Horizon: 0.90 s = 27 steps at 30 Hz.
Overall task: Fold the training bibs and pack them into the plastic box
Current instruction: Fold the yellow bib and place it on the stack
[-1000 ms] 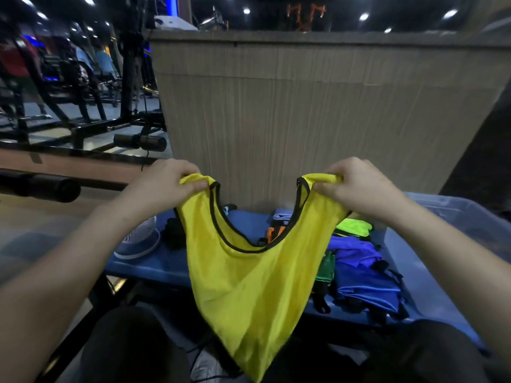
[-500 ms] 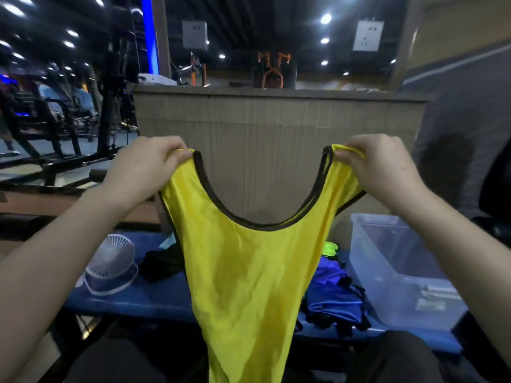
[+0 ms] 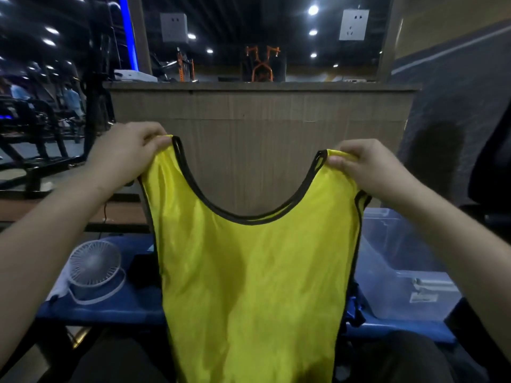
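Observation:
A yellow training bib [image 3: 254, 286] with black trim hangs spread out in front of me, its neckline facing up. My left hand [image 3: 125, 153] pinches its left shoulder strap and my right hand [image 3: 367, 168] pinches the right strap, both held up at chest height. The clear plastic box [image 3: 398, 261] stands on the blue bench [image 3: 116, 305] at the right, partly behind the bib. A sliver of a blue bib [image 3: 352, 308] shows at the yellow bib's right edge; the rest of the pile is hidden.
A small white desk fan [image 3: 92, 269] lies on the bench at the left, beside a dark object [image 3: 143, 270]. A wooden counter wall [image 3: 262, 139] rises right behind the bench. Gym machines stand at the far left.
Both hands have moved apart and stretched the bib wide and flat. The bib now covers the pile of bibs on the bench.

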Tool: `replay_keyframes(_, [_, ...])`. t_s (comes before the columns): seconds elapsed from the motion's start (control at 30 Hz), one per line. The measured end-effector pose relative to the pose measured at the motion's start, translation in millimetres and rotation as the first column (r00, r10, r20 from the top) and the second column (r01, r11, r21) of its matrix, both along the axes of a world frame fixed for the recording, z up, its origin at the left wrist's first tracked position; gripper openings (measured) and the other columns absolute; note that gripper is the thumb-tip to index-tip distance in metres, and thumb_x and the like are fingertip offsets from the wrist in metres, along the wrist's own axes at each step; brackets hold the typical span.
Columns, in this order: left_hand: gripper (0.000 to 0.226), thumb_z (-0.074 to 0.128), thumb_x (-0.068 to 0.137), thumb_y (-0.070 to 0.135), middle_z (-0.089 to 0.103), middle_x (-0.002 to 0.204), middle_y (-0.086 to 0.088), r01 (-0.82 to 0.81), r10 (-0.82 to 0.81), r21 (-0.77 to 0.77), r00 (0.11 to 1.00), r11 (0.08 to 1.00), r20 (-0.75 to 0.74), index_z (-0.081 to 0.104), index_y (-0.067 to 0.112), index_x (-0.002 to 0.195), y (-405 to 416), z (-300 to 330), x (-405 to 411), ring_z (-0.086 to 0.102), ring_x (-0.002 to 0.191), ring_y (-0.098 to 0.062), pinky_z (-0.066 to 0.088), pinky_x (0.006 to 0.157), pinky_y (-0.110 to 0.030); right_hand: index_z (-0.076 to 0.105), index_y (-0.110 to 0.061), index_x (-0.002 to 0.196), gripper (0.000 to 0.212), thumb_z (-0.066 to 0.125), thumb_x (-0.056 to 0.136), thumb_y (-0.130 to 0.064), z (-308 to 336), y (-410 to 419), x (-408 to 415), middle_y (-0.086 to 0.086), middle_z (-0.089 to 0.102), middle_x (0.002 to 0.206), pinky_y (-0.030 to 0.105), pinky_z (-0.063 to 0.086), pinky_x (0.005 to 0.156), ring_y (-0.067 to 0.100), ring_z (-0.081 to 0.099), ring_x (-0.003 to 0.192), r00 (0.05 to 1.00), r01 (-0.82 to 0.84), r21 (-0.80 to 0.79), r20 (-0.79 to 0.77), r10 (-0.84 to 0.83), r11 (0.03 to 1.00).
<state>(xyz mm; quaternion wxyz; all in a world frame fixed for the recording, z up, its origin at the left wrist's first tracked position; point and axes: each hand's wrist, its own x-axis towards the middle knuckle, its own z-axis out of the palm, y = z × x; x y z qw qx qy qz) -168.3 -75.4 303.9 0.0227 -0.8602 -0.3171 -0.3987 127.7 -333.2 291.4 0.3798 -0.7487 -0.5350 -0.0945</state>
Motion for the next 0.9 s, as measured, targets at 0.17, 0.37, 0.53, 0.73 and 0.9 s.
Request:
replay_keyframes(0.17, [0.021, 0.056, 0.098, 0.044, 0.069, 0.098, -0.004, -0.006, 0.002, -0.069, 0.998, 0.998, -0.055, 0.071, 0.029, 0.098, -1.1, -10.3, 14.1, 0.058, 0.104, -0.031, 0.053, 0.079, -0.046, 0.064, -0.014, 0.077, 0.030, 0.063, 0.096, -0.036, -9.5, 10.3, 4.4, 0.005, 0.058, 0.067, 0.030, 0.039, 0.056, 0.014, 0.053, 0.066, 0.982, 0.143, -0.058, 0.130, -0.135, 0.988])
replay_keyframes(0.37, [0.022, 0.062, 0.095, 0.044, 0.067, 0.086, 0.015, 0.122, -0.149, -0.282, 0.986, 0.952, -0.076, 0.072, 0.030, 0.080, -13.9, -14.3, 29.8, 0.061, 0.084, -0.007, 0.041, 0.065, -0.028, 0.051, 0.005, 0.069, 0.046, 0.064, 0.090, -0.034, -12.2, 13.6, 0.4, 0.010, 0.038, 0.061, 0.033, 0.025, 0.054, 0.021, 0.037, 0.057, 0.987, 0.150, -0.158, -0.036, -0.157, 0.976])
replay_keyframes(0.53, [0.026, 0.064, 0.095, 0.037, 0.071, 0.084, -0.002, 0.216, -0.235, -0.406, 0.972, 0.888, 0.004, 0.074, 0.017, 0.081, -32.3, -29.4, 52.0, 0.065, 0.082, -0.017, 0.045, 0.070, -0.029, 0.054, 0.003, 0.068, 0.038, 0.063, 0.090, -0.027, -23.6, 24.3, -16.4, 0.005, 0.039, 0.056, 0.029, 0.026, 0.048, 0.016, 0.036, 0.052, 0.984, 0.101, -0.165, -0.126, -0.123, 0.981])
replay_keyframes(0.73, [0.030, 0.064, 0.095, 0.032, 0.063, 0.072, -0.004, 0.282, -0.312, -0.516, 0.950, 0.809, 0.030, 0.072, 0.008, 0.079, -48.8, -49.6, 77.1, 0.055, 0.069, -0.013, 0.039, 0.065, -0.028, 0.070, -0.011, 0.111, 0.025, 0.052, 0.094, -0.009, -44.1, 41.1, -40.7, 0.001, 0.064, 0.056, 0.027, 0.042, 0.042, 0.028, 0.054, 0.047, 0.898, -0.093, -0.136, -0.440, 0.024, 0.986])
replay_keyframes(0.9, [0.034, 0.065, 0.093, 0.037, 0.051, 0.061, 0.003, 0.284, -0.329, -0.513, 0.944, 0.810, 0.003, 0.071, 0.009, 0.076, -58.7, -61.6, 89.8, 0.044, 0.056, -0.008, 0.033, 0.053, -0.024, 0.061, -0.005, 0.118, 0.027, 0.045, 0.097, -0.004, -52.9, 50.1, -58.2, 0.012, 0.053, 0.057, 0.034, 0.051, 0.039, 0.029, 0.052, 0.048, 0.688, -0.282, -0.073, -0.711, 0.149, 0.957])
